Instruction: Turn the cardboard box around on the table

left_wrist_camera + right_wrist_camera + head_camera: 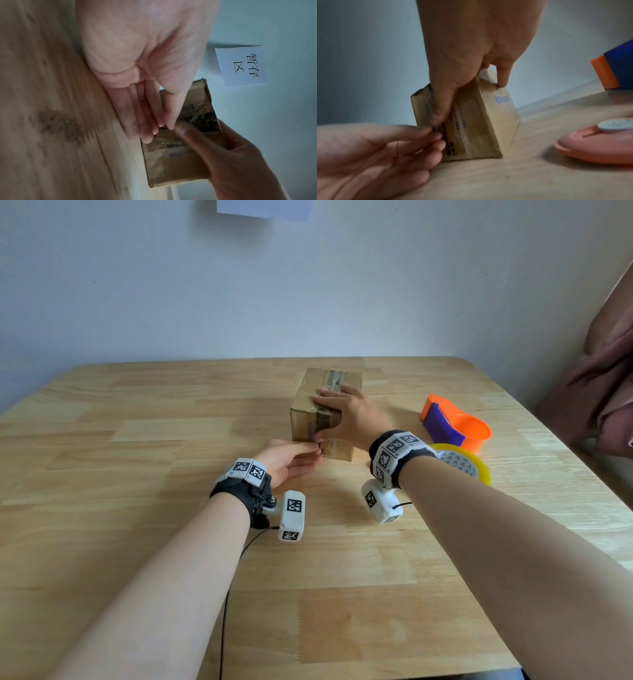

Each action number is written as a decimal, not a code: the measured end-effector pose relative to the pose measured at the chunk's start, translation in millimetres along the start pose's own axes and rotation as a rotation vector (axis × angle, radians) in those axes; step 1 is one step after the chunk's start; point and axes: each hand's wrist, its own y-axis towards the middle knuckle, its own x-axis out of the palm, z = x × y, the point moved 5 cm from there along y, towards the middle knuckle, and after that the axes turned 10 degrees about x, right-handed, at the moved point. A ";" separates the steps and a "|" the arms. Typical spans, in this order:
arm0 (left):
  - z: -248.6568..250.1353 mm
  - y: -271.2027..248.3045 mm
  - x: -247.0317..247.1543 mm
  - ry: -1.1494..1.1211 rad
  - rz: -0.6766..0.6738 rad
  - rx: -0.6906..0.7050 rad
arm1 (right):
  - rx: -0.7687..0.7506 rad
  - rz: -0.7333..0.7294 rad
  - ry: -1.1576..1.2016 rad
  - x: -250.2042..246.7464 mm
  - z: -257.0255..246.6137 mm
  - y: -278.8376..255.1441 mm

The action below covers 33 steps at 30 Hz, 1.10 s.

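The small cardboard box [325, 412] stands mid-bench [137, 440]. The right hand [349, 416] clamps over its top to steady it, while the left hand [291, 460], fingers straight together, touches the tape on its front face.

Both bare forearms enter from the bottom of the head view and converge at mid-frame, each wrist wearing a black band with white marker blocks. The left hand [287, 458] lies palm up, low, just left of centre, fingers straight and together. The right hand [352, 414] arches just above it, fingers spread and thumb pointing down to meet the left fingertips [169, 125].
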 end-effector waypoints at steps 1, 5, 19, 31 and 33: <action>-0.3 -0.2 -0.4 -0.001 0.000 -0.001 | 0.025 0.027 0.035 -1.2 -2.3 0.2; -0.6 -0.8 -2.9 0.008 0.002 -0.011 | 0.098 0.100 0.038 -0.3 -10.8 2.6; 0.4 0.6 -0.8 -0.010 -0.002 -0.016 | 0.113 -0.048 0.042 -0.9 -8.1 4.9; 1.6 3.3 -1.2 -0.010 -0.013 -0.036 | 0.112 0.027 0.006 0.9 -6.9 10.4; 2.3 2.6 -2.0 -0.013 -0.005 -0.041 | 0.126 0.031 0.027 2.1 -8.1 12.2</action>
